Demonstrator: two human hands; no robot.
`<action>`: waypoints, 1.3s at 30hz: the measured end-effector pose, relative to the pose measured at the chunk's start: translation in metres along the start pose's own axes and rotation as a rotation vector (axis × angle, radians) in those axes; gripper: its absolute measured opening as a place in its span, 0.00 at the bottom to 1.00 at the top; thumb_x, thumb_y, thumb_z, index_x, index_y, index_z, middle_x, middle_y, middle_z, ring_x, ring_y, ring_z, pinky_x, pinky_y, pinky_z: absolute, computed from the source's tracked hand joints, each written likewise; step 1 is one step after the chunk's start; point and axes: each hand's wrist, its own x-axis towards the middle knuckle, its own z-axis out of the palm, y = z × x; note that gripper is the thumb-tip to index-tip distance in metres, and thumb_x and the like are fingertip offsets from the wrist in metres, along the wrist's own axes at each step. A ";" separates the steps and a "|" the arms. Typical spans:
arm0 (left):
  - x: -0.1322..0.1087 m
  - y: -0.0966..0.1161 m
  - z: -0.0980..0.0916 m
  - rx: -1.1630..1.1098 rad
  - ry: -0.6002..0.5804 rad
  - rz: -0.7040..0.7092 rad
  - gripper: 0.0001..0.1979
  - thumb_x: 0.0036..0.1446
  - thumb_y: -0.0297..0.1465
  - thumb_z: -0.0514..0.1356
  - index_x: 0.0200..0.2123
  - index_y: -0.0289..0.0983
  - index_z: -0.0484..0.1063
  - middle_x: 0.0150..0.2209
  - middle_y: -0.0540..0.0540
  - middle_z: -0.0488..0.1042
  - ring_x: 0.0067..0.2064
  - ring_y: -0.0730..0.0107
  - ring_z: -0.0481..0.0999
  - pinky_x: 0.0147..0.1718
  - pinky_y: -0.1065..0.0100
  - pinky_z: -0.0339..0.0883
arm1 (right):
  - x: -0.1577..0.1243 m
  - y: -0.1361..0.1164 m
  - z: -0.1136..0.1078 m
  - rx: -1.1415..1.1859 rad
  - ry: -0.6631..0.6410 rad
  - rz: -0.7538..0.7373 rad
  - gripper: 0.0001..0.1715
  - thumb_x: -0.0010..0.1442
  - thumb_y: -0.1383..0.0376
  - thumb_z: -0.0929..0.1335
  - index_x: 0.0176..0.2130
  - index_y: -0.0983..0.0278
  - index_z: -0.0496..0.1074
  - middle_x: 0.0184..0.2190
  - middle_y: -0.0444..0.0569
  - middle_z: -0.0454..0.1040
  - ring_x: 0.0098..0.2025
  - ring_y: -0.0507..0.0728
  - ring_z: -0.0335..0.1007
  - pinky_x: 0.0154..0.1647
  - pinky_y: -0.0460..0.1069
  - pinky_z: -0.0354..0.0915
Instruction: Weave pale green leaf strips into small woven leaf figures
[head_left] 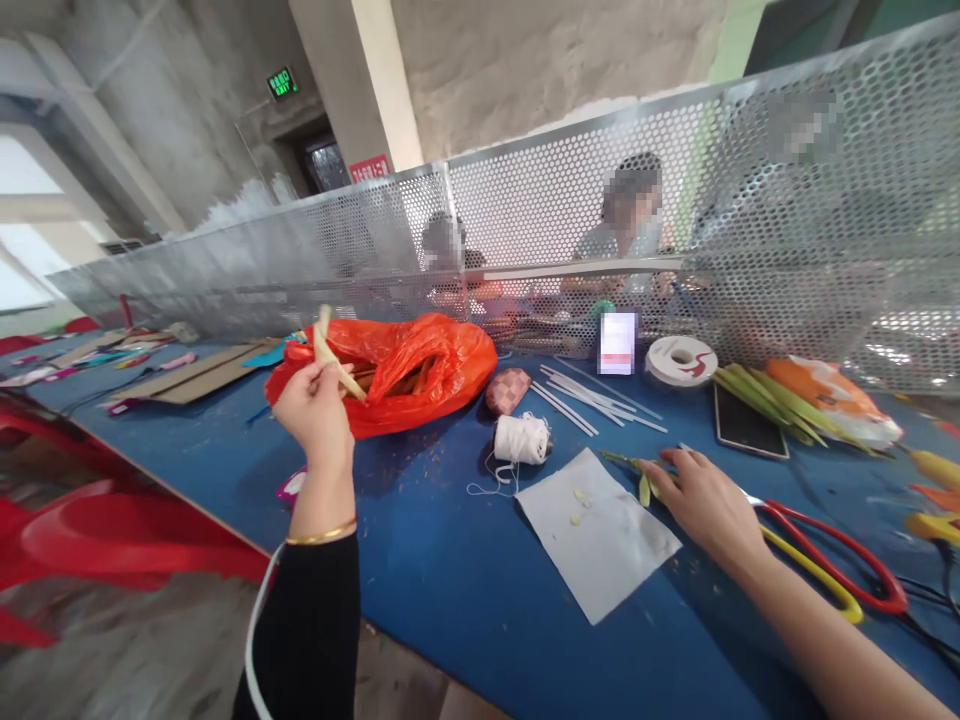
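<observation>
Left hand (319,405), grip pinched on a pale strip (323,325), near upright, pointing to 12 o'clock; right hand (701,500) lies open on the counter (450,560), touching a green stem (626,462) at its 10 o'clock.

On the long blue-topped table (420,580), a crumpled orange plastic bag (435,375) lies at left, behind the raised left hand (319,410), which pinches a pale curved strip (328,352). Right of the bag sits a white spool of thread (521,438); before it lies a white paper sheet (600,535). The right hand (709,500) rests just right of the sheet, with red-handled scissors (840,560) beside it. A perforated metal screen (787,220) stands along the far edge.
</observation>
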 end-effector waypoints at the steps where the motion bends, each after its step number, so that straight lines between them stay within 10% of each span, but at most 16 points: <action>1: -0.013 0.008 -0.003 -0.044 0.112 0.041 0.13 0.62 0.33 0.51 0.46 0.34 0.68 0.45 0.38 0.78 0.44 0.61 0.80 0.43 0.61 0.74 | 0.000 0.001 0.001 0.002 -0.001 -0.003 0.31 0.67 0.49 0.57 0.50 0.70 0.73 0.48 0.63 0.75 0.49 0.70 0.74 0.46 0.58 0.67; 5: -0.072 0.047 -0.005 -0.332 0.209 0.144 0.09 0.57 0.35 0.60 0.38 0.36 0.71 0.37 0.45 0.80 0.35 0.65 0.80 0.42 0.59 0.75 | -0.001 0.001 -0.002 -0.014 0.128 -0.058 0.32 0.65 0.50 0.60 0.51 0.73 0.73 0.50 0.66 0.74 0.50 0.72 0.72 0.49 0.60 0.66; 11: -0.169 0.080 0.035 -0.766 -0.629 -0.625 0.14 0.41 0.36 0.73 0.30 0.35 0.78 0.28 0.48 0.77 0.27 0.76 0.73 0.26 0.74 0.64 | -0.017 -0.019 -0.038 0.361 0.484 -0.318 0.22 0.64 0.52 0.64 0.45 0.63 0.77 0.46 0.59 0.77 0.52 0.69 0.69 0.55 0.62 0.61; 14: -0.215 0.079 0.064 -0.751 -0.880 -0.860 0.17 0.38 0.37 0.74 0.30 0.33 0.79 0.25 0.49 0.74 0.25 0.78 0.68 0.26 0.74 0.61 | -0.033 -0.031 -0.051 0.847 0.120 -0.270 0.21 0.63 0.50 0.65 0.42 0.60 0.79 0.41 0.55 0.80 0.45 0.64 0.74 0.48 0.58 0.65; 18: -0.253 0.073 0.084 -0.680 -1.008 -0.830 0.15 0.40 0.35 0.74 0.32 0.35 0.78 0.25 0.50 0.75 0.27 0.74 0.70 0.29 0.71 0.62 | -0.047 -0.036 -0.046 1.339 -0.304 -0.032 0.24 0.58 0.47 0.69 0.43 0.63 0.79 0.38 0.53 0.80 0.41 0.62 0.74 0.42 0.54 0.66; 26: -0.257 0.063 0.081 -0.578 -1.158 -0.757 0.13 0.45 0.37 0.71 0.25 0.35 0.73 0.23 0.51 0.72 0.27 0.74 0.68 0.29 0.71 0.61 | -0.048 -0.036 -0.037 1.508 -0.200 0.223 0.17 0.43 0.57 0.79 0.25 0.65 0.74 0.23 0.42 0.70 0.27 0.51 0.63 0.32 0.48 0.61; 39: -0.255 0.065 0.080 -0.677 -1.230 -0.987 0.15 0.46 0.38 0.70 0.29 0.35 0.71 0.25 0.48 0.75 0.30 0.67 0.76 0.35 0.66 0.66 | -0.052 -0.040 -0.039 1.518 -0.304 0.252 0.16 0.45 0.58 0.78 0.27 0.66 0.75 0.21 0.43 0.71 0.24 0.49 0.60 0.29 0.47 0.58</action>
